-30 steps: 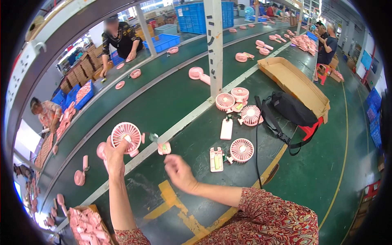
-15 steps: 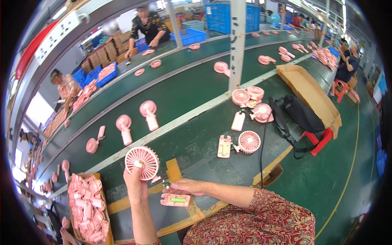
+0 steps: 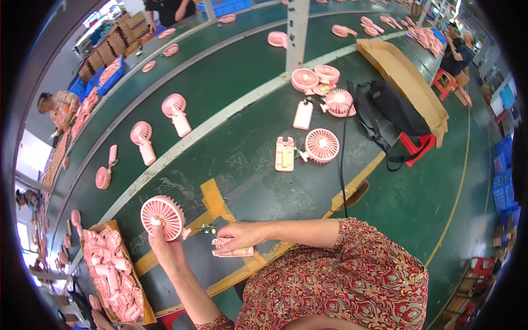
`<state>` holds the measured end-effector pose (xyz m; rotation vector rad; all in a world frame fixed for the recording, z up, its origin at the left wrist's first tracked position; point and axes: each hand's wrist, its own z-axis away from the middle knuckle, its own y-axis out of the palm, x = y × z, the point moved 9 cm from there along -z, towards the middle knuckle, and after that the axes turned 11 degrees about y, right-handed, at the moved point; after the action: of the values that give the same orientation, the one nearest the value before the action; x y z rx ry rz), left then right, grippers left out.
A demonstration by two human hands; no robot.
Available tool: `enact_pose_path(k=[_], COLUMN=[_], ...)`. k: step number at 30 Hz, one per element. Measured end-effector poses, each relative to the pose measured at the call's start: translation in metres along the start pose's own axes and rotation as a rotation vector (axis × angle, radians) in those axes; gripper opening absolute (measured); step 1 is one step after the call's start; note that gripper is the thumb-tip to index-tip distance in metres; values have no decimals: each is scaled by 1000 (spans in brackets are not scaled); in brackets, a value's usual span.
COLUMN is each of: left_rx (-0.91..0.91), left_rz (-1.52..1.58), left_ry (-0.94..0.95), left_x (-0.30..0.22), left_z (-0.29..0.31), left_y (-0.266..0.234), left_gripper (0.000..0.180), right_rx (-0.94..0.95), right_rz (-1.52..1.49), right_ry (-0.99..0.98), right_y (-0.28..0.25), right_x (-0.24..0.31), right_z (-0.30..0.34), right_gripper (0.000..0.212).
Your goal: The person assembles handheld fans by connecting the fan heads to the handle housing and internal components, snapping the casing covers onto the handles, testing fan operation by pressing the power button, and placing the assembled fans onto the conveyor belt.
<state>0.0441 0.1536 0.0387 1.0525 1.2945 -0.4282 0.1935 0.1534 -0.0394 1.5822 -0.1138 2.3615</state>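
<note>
A round pink fan head (image 3: 170,215) with a slatted grille is in my left hand (image 3: 166,252), thumb pressed on its white hub. From its lower right side a small green circuit board (image 3: 208,228) sticks out on thin wires, touched by neither hand. My right hand (image 3: 245,234) is closed over a pink handle shell (image 3: 237,253) just above the bench, fingertips at its left end. The hand covers much of that shell's inside. Further right lie an opened handle half (image 3: 285,154) and a wired fan head (image 3: 322,146).
A cardboard box (image 3: 142,289) full of pink shells stands at left. Several pink fans lie on the green conveyor (image 3: 220,82) beyond a metal rail (image 3: 192,140). At right are a black bag (image 3: 399,110), a cardboard tray (image 3: 410,82) and a dark cable (image 3: 341,165). Other people sit further off.
My right hand has let go of the circuit board and moved down onto the handle shell. My left hand still holds the fan head. The whole view has shifted with my head.
</note>
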Motion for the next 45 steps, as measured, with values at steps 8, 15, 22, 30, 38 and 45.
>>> enact_pose_path(k=[8, 15, 22, 30, 38, 45], left_rx=[41, -18, 10, 90, 148, 60], left_rz=[59, 40, 21, 30, 15, -94], left_ry=[-110, -105, -128, -169, -180, -119], left_x=[33, 42, 51, 62, 75, 79], left_z=[14, 25, 38, 36, 31, 24], left_y=[1, 6, 24, 22, 33, 23], left_gripper=[46, 46, 47, 45, 47, 40], right_rx=[-38, -111, -160, -1081, -2274, -1975], right_rz=[-154, -208, -55, -59, -261, -1123], right_ry=[82, 117, 183, 15, -24, -73], right_y=[-10, -14, -20, -123, -265, -275], right_x=[-14, -26, -37, -27, -141, -217], right_z=[27, 50, 71, 215, 514, 540], right_gripper=[38, 33, 41, 29, 24, 93])
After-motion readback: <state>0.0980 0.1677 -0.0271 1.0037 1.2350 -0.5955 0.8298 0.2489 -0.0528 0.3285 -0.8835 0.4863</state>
